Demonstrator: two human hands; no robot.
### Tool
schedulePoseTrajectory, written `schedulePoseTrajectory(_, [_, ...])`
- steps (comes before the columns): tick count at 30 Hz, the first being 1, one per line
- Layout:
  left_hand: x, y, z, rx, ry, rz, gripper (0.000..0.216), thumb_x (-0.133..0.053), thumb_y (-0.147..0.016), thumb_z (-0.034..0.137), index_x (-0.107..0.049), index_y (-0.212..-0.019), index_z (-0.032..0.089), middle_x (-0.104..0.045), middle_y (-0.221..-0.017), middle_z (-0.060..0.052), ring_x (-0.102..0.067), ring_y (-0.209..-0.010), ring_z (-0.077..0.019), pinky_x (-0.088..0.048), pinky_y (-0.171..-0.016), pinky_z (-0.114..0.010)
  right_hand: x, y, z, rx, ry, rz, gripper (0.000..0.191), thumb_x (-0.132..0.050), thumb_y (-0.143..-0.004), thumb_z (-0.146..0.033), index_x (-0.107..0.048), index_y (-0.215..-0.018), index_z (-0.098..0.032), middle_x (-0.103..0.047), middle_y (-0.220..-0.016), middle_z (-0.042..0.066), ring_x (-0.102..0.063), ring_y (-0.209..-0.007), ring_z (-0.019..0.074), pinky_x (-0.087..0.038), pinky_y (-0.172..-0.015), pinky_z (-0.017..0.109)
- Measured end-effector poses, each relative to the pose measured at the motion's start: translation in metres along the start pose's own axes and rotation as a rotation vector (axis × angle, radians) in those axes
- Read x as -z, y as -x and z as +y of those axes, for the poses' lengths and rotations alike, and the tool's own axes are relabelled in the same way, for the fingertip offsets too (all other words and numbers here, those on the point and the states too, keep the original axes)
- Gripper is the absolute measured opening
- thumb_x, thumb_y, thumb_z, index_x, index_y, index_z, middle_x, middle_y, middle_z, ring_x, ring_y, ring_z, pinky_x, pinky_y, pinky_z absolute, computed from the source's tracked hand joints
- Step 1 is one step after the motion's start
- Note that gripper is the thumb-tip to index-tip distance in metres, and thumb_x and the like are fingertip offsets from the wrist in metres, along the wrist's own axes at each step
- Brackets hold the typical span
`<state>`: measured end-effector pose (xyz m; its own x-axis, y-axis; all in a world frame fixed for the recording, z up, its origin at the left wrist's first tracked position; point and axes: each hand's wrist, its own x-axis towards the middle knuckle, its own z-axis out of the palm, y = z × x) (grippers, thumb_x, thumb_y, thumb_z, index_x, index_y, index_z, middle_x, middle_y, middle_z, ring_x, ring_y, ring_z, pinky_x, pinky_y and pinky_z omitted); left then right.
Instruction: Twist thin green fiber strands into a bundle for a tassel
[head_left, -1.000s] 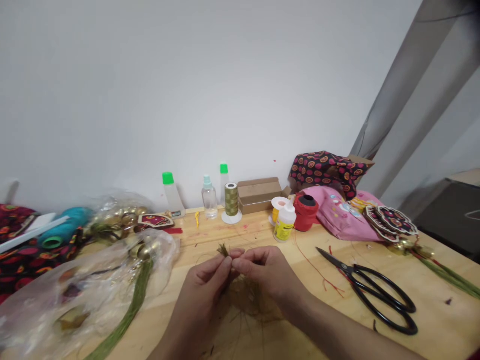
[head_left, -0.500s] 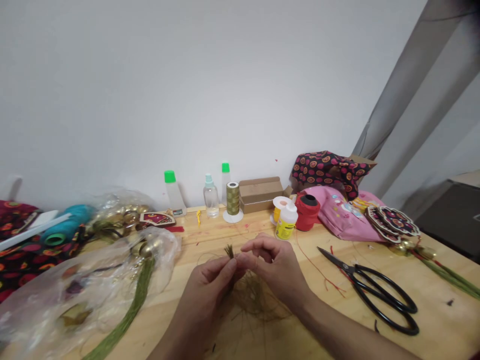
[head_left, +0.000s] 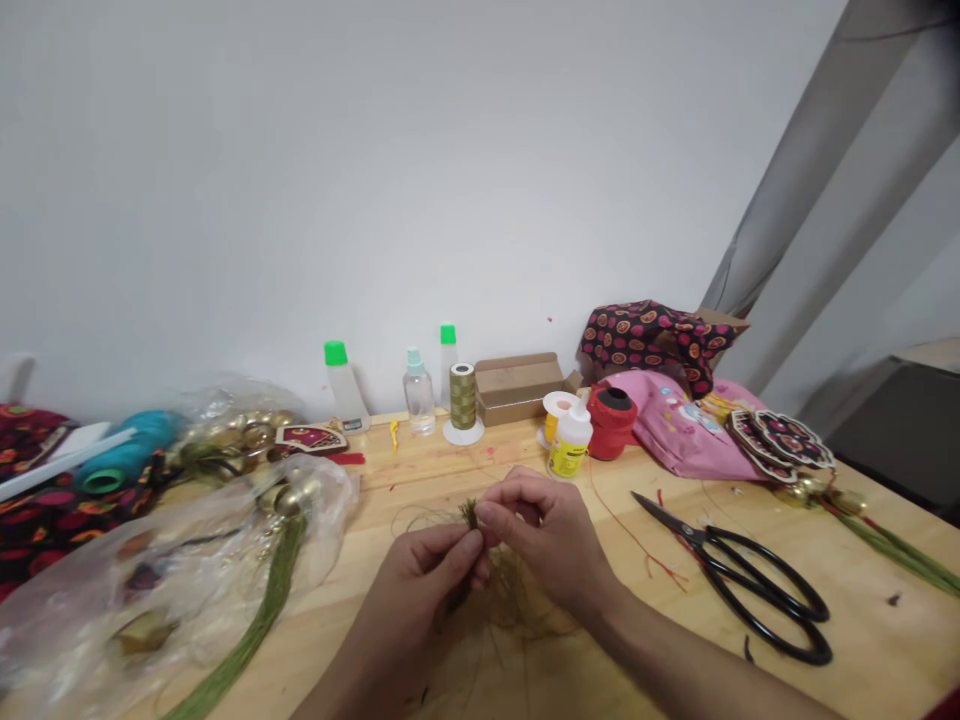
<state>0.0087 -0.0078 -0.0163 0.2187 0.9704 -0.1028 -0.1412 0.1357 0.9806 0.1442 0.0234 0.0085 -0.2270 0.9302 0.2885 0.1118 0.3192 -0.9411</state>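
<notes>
My left hand (head_left: 435, 570) and my right hand (head_left: 544, 535) meet over the middle of the wooden table (head_left: 862, 640). Both pinch the top end of a small bundle of olive-green threads (head_left: 470, 514), whose short tuft sticks up between the fingertips. The rest of the threads (head_left: 517, 600) hang down and spread loosely on the table under my hands. Fingers of both hands are curled and pressed together on the bundle.
Black scissors (head_left: 742, 590) lie to the right. A glue bottle (head_left: 568, 443), red thread spool (head_left: 613, 422), olive spool (head_left: 463, 397), bottles and a cardboard box (head_left: 519, 386) stand at the back. A plastic bag with green cords and bells (head_left: 187, 580) lies left. Pink and patterned fabrics (head_left: 675, 400) are at the right rear.
My hands have shifted slightly right and down, and the tuft between the fingertips sits lower. My right fingers have curled more over the bundle's end.
</notes>
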Motion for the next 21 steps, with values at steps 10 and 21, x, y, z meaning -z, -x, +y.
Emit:
schedulePoseTrajectory(10, [0.000,0.002,0.011,-0.174,-0.249,0.176,0.020,-0.052,-0.074,0.031,-0.063,-0.062,0.019,-0.058,-0.084,-0.004,-0.049,-0.081,-0.0167,-0.035,-0.073,-0.025,0.000,0.001,-0.001,0.001,-0.057,-0.072,0.023,-0.050,-0.077,-0.027,-0.057,-0.097,-0.018,-0.060,-0.090,0.004,-0.054,-0.074,0.0131,-0.043,-0.066,0.025])
schedulePoseTrajectory(21, [0.010,0.000,0.016,0.016,0.683,0.283,0.019,-0.047,-0.076,0.014,-0.065,-0.068,0.013,-0.063,-0.066,-0.005,-0.059,-0.066,-0.0144,-0.050,-0.065,-0.028,-0.015,0.006,0.013,0.235,0.184,-0.427,0.028,-0.042,-0.082,-0.021,-0.053,-0.056,-0.017,-0.050,-0.057,-0.003,-0.049,-0.060,0.0101,-0.039,-0.061,0.020])
